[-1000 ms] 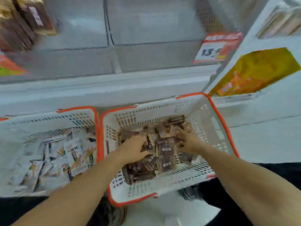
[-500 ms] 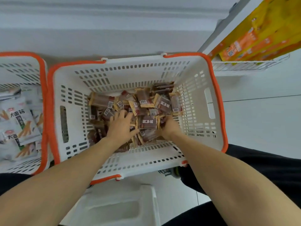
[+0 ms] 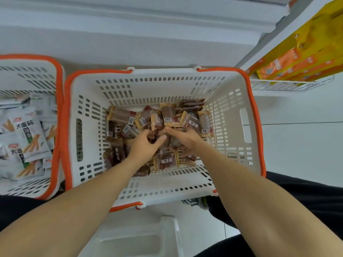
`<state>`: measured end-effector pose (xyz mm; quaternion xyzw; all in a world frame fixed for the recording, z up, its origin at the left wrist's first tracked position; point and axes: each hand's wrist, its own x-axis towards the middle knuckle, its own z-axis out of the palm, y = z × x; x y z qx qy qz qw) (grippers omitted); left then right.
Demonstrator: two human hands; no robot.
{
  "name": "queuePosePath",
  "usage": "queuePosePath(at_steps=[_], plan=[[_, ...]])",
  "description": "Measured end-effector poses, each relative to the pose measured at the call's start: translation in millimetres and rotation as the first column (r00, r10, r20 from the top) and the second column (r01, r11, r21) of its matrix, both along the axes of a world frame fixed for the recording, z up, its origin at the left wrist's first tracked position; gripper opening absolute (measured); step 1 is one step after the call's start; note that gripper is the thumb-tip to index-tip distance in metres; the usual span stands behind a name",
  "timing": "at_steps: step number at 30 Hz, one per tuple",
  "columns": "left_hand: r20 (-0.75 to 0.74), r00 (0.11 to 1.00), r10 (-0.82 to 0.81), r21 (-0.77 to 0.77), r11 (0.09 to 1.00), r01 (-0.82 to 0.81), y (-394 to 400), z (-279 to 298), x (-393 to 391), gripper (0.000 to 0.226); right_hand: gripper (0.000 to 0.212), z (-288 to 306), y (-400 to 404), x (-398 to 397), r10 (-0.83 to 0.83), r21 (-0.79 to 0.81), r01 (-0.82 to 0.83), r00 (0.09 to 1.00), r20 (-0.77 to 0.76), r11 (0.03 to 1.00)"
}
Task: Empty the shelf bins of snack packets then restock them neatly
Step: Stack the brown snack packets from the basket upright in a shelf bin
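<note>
Both hands, left hand (image 3: pixel 146 143) and right hand (image 3: pixel 182 135), curl together, gripping brown snack packets (image 3: pixel 167 117) mid-floor of the white basket (image 3: pixel 87 108).

A white plastic stool (image 3: pixel 137 240) sat right below you, on pale floor tiles (image 3: pixel 300 145), your dark trousers (image 3: pixel 304 197) alongside.
</note>
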<state>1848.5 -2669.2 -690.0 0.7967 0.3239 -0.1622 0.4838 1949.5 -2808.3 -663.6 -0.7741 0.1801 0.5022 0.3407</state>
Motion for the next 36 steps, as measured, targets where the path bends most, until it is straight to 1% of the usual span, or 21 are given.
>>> queuePosePath(at_steps=[1,2,4,6,9,11,13,14,16,17,19,20,21,22,24,25,27,30,32,34,36], plan=[[0.005,0.998,0.062,0.000,0.998,-0.062,3,2,0,0.050,0.094,-1,6,-5,-0.014,0.011,0.014,1.000,0.015,1.000],[0.000,0.996,0.089,0.007,0.996,-0.089,7,2,1,0.047,0.088,-1,11,-10,-0.008,0.016,0.007,0.998,0.057,1.000],[-0.014,0.995,0.101,0.012,0.995,-0.101,15,1,2,0.040,0.069,-6,16,-16,0.095,-0.031,-0.091,0.979,0.178,0.995],[-0.033,0.994,0.101,-0.042,0.994,-0.102,22,-2,3,0.030,0.064,-10,18,-19,0.199,-0.099,-0.182,0.959,0.200,0.978],[-0.050,0.998,0.041,-0.125,0.991,-0.047,25,3,-1,0.024,0.050,-13,16,-19,0.110,-0.021,-0.109,0.989,0.101,0.994],[-0.040,0.999,0.010,-0.063,0.998,-0.013,26,10,-4,0.024,0.043,-9,14,-13,0.090,0.039,-0.094,0.992,0.086,0.995],[-0.005,0.998,0.063,0.004,0.998,-0.063,29,21,-5,0.022,0.034,-3,12,-5,0.089,0.066,-0.098,0.988,0.130,0.993],[0.005,0.994,0.110,-0.021,0.994,-0.110,32,26,-5,0.020,0.030,1,11,0,0.063,0.079,-0.076,0.986,0.156,0.994],[0.014,0.963,0.269,-0.243,0.935,-0.257,42,33,-6,0.015,0.032,8,12,6,-0.011,0.138,-0.010,0.988,0.151,0.990],[-0.003,0.940,0.342,-0.356,0.878,-0.320,46,36,-6,0.017,0.041,14,14,7,-0.046,0.181,0.024,0.992,0.121,0.983],[-0.054,0.894,0.445,-0.477,0.775,-0.415,52,44,-7,0.026,0.064,19,20,6,-0.045,0.247,0.030,0.997,0.056,0.969],[-0.086,0.867,0.491,-0.527,0.716,-0.458,55,45,-9,0.033,0.064,19,23,4,-0.028,0.286,0.022,0.999,0.019,0.958],[-0.114,0.849,0.516,-0.577,0.661,-0.479,57,46,-12,0.040,0.056,23,27,0,-0.017,0.337,0.024,1.000,-0.024,0.941],[-0.136,0.851,0.507,-0.625,0.622,-0.471,57,50,-15,0.049,0.047,27,32,-5,-0.016,0.392,0.043,0.997,-0.071,0.919],[-0.123,0.891,0.437,-0.672,0.624,-0.399,55,56,-21,0.060,0.037,37,41,-14,0.023,0.489,0.045,0.991,-0.132,0.871],[-0.109,0.905,0.411,-0.661,0.650,-0.374,54,58,-24,0.060,0.037,41,45,-19,0.059,0.527,0.028,0.987,-0.147,0.850],[-0.112,0.907,0.405,-0.653,0.658,-0.374,50,60,-30,0.056,0.034,47,48,-25,0.119,0.572,-0.007,0.980,-0.158,0.820],[-0.140,0.941,0.308,-0.667,0.673,-0.319,46,71,-34,0.065,0.025,54,42,-30,0.179,0.538,-0.087,0.976,-0.122,0.838],[-0.172,0.945,0.277,-0.706,0.634,-0.315,44,80,-35,0.063,0.022,57,36,-29,0.226,0.496,-0.172,0.973,-0.051,0.851],[-0.191,0.944,0.268,-0.731,0.603,-0.319,42,83,-35,0.057,0.024,57,33,-28,0.208,0.481,-0.178,0.978,-0.010,0.858],[-0.202,0.938,0.283,-0.717,0.610,-0.338,42,82,-36,0.056,0.030,53,32,-27,0.140,0.455,-0.140,0.990,0.035,0.880]])
